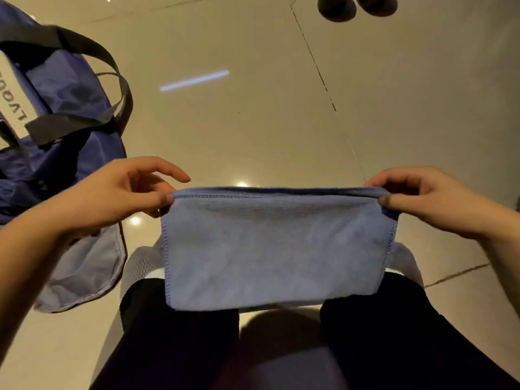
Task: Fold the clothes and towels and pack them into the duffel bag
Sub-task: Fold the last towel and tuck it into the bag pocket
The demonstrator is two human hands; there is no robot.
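At far left, a dark blue nylon duffel bag (70, 88) lies on the glossy beige tiled floor (239, 114); two black webbing carry straps (107, 60) arch over its upper side, and a white label panel with dark lettering (11, 94) runs along its left part, cut off by the picture edge. A paler blue-grey flap of fabric (84, 266) extends from the bag toward the near side, flat on the floor.

Just right of the bag, the left hand (123, 190) pinches the far left corner of a light blue rectangular terry towel with a stitched hem (273, 246), thumb pressed against the fingers below, index finger extended and free above the cloth. The towel is held clear of the floor, stretched level between both hands, its doubled far edge taut and its near edge hanging loose in front of the person's knees. Behind the towel, two pale grey mesh shoes (140, 263) show partly at each side, above dark trouser legs (174, 333) that fill the near centre.

At right, the right hand (422, 198) grips the towel's far right corner, thumb on the near face and fingers curled over the far edge. At far right top, two dark rounded objects (357, 5) stand on the floor; what they are cannot be told.
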